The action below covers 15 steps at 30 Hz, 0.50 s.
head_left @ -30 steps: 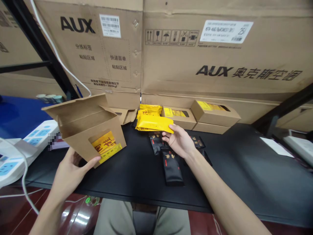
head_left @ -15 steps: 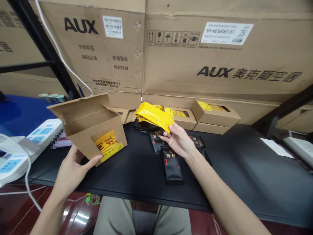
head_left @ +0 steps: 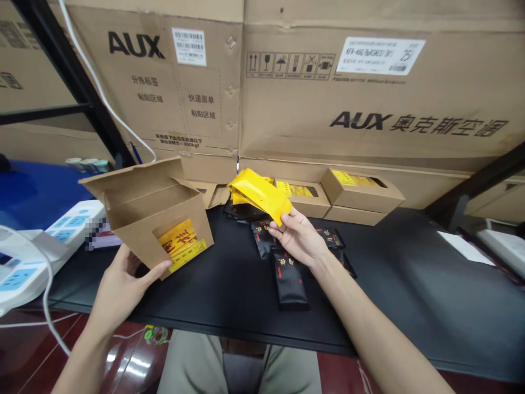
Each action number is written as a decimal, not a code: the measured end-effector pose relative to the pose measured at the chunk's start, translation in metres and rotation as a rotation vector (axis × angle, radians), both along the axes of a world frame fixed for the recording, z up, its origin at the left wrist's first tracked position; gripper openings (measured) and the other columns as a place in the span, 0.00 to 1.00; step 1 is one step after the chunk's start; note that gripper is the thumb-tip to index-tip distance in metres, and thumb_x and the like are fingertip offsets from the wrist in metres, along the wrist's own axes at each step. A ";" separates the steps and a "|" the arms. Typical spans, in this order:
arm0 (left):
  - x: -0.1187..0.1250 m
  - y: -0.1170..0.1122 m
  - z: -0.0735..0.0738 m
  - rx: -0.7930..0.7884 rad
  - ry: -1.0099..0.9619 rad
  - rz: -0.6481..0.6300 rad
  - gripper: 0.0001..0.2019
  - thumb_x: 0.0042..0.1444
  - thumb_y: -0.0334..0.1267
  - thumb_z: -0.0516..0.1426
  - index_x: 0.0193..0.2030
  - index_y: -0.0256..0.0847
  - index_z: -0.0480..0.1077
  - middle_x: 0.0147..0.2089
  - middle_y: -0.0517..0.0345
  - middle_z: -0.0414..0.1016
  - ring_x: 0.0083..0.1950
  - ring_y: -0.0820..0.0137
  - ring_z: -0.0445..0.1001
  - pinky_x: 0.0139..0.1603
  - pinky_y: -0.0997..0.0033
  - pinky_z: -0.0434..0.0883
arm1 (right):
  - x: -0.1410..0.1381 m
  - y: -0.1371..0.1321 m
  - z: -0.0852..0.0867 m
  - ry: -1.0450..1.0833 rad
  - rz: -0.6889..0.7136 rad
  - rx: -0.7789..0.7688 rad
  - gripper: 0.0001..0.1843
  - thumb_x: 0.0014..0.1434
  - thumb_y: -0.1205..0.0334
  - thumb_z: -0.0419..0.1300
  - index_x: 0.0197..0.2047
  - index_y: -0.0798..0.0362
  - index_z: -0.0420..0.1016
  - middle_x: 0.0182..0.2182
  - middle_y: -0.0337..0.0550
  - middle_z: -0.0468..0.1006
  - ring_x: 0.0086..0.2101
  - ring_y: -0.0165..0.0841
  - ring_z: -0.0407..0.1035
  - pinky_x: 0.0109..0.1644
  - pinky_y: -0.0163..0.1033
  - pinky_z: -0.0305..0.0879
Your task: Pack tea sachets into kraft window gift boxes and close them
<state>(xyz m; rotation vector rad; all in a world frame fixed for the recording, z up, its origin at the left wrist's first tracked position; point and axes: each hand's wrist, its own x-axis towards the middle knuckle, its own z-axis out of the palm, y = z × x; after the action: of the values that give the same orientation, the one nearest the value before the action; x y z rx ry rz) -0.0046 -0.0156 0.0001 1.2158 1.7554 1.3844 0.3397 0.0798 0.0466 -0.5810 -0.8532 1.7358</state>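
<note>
My left hand (head_left: 129,282) grips the lower left of a brown cardboard box (head_left: 143,230), thumb on its front. The box is tilted, its lid flap raised, and a yellow packet (head_left: 180,241) shows through the cut-out window. My right hand (head_left: 297,235) pinches one end of a yellow sachet (head_left: 262,194) between thumb and fingers, in the air over the table. Beneath and around that hand lie several black sachets (head_left: 290,282) with gold lettering. More yellow sachets behind the held one are partly hidden.
Closed brown boxes (head_left: 363,194) with windows stand along the back, against large AUX cartons (head_left: 287,120). White power strips (head_left: 61,235) and a cable lie at the left. A white card (head_left: 463,246) is on the black table (head_left: 394,284) at right.
The yellow sachet in my right hand has tilted slightly, its held end a little lower. My left hand and the box stay practically in place.
</note>
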 end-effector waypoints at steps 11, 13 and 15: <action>0.000 -0.001 0.001 0.002 -0.002 -0.029 0.36 0.49 0.49 0.72 0.63 0.45 0.68 0.67 0.44 0.78 0.67 0.46 0.78 0.73 0.40 0.70 | -0.001 -0.001 -0.001 -0.021 0.016 0.010 0.25 0.46 0.64 0.80 0.46 0.51 0.77 0.34 0.34 0.86 0.30 0.27 0.81 0.36 0.32 0.83; 0.000 -0.001 0.000 0.013 -0.010 -0.035 0.33 0.51 0.48 0.71 0.62 0.47 0.68 0.67 0.46 0.78 0.67 0.48 0.78 0.74 0.42 0.70 | -0.003 -0.003 0.001 -0.025 0.020 0.008 0.25 0.46 0.63 0.80 0.46 0.51 0.78 0.33 0.34 0.86 0.30 0.28 0.81 0.35 0.32 0.82; 0.000 0.000 -0.001 0.010 -0.002 -0.040 0.33 0.51 0.48 0.71 0.62 0.47 0.68 0.66 0.46 0.78 0.66 0.50 0.78 0.74 0.43 0.70 | -0.004 -0.006 0.007 -0.031 0.008 0.015 0.24 0.47 0.62 0.80 0.46 0.51 0.78 0.33 0.35 0.86 0.28 0.28 0.80 0.32 0.31 0.81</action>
<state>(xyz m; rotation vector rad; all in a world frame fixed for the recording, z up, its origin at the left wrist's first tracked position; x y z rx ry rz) -0.0046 -0.0159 -0.0005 1.2470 1.7157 1.3729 0.3359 0.0735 0.0541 -0.5967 -0.8903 1.7304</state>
